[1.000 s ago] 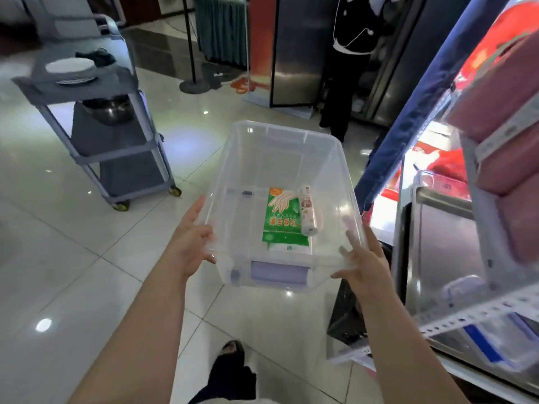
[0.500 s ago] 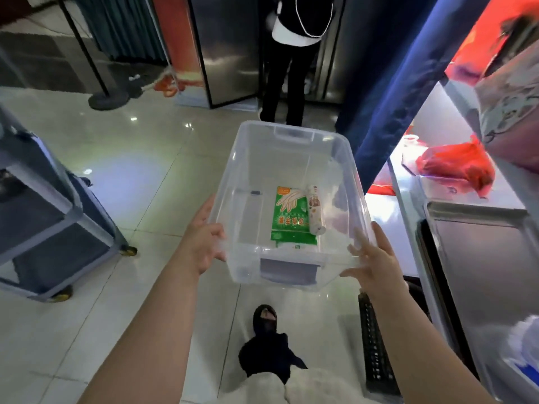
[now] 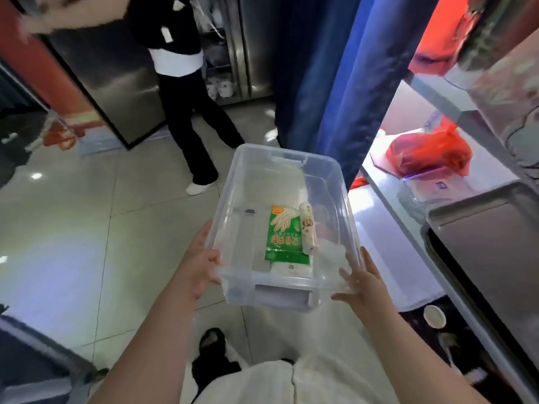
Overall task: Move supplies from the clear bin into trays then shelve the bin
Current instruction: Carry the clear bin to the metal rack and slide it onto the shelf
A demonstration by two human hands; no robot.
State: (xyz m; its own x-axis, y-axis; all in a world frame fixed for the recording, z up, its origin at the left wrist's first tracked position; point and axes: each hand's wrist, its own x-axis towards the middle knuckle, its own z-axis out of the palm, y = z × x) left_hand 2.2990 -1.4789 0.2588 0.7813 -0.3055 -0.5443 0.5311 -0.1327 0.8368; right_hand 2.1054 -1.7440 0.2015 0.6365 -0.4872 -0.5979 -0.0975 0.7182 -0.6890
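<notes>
I carry the clear bin (image 3: 335, 182) in the air above the tiled floor, level and lengthwise away from me. My left hand (image 3: 201, 263) grips its near left corner and my right hand (image 3: 361, 282) grips its near right corner. Inside on the bottom lie a green and white packet (image 3: 284, 239), a small white roll (image 3: 308, 228) beside it on the right, and a tiny dark item (image 3: 249, 211) to the left. A steel tray (image 3: 481, 228) sits on the counter at the right.
A person in black trousers (image 3: 189, 118) stands on the floor ahead to the left. A blue curtain (image 3: 335, 68) hangs beyond the bin. On the right counter lie a red bag (image 3: 428, 151) and a clear lidded box (image 3: 428, 189). A grey cart (image 3: 43, 360) is at lower left.
My view has swung right and the bin with it, closer to the counter with the steel tray. The cart has slid out to the lower left. Both hands keep their hold.
</notes>
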